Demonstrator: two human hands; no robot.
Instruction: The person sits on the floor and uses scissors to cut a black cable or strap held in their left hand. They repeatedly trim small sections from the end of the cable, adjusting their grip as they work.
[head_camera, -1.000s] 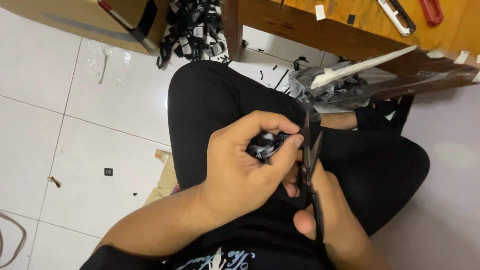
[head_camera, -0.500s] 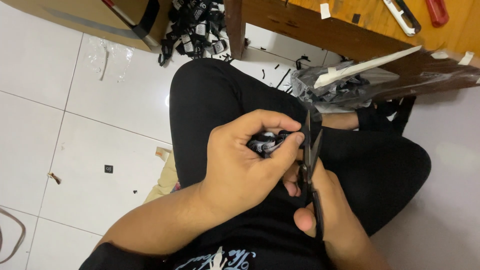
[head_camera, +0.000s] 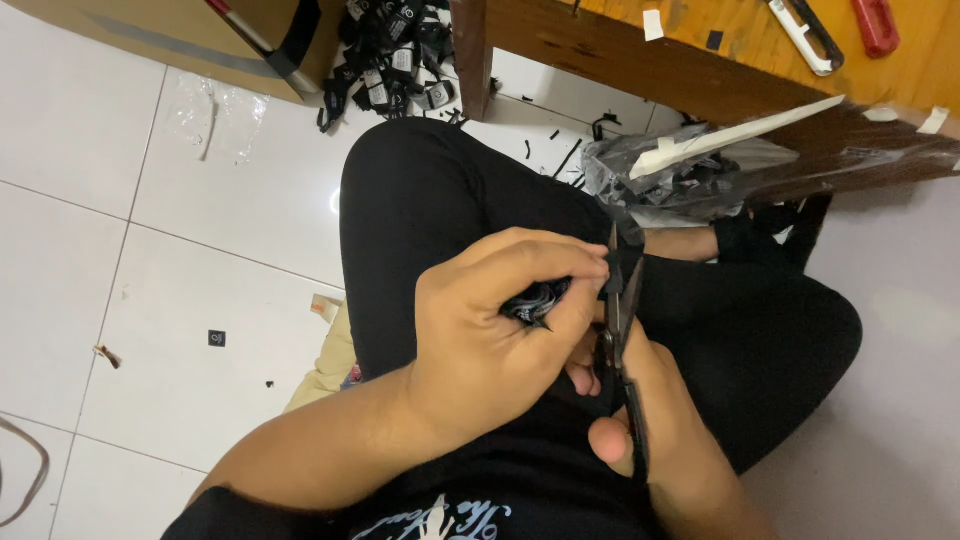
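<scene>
Two hands work close together over my lap, one with a small black bundle and one with scissors.

My left hand (head_camera: 490, 340) is curled tight around the small black bundle (head_camera: 535, 300), and my fingers cover most of it, so I cannot tell just what it is. My right hand (head_camera: 640, 440) grips the black scissors (head_camera: 618, 330) from below; my left hand hides much of it, and the picture's bottom edge cuts off the wrist. The scissor blades point up, right beside the bundle, but I cannot see if they are open or touching it. Both hands sit above my black trousers (head_camera: 430, 200). Past my knee a clear plastic bag (head_camera: 680, 175) of dark bits lies near the wooden table (head_camera: 620, 55). A heap of black pieces (head_camera: 395, 55) lies on the white floor tiles (head_camera: 150, 200), partly cut off at the top edge.
</scene>
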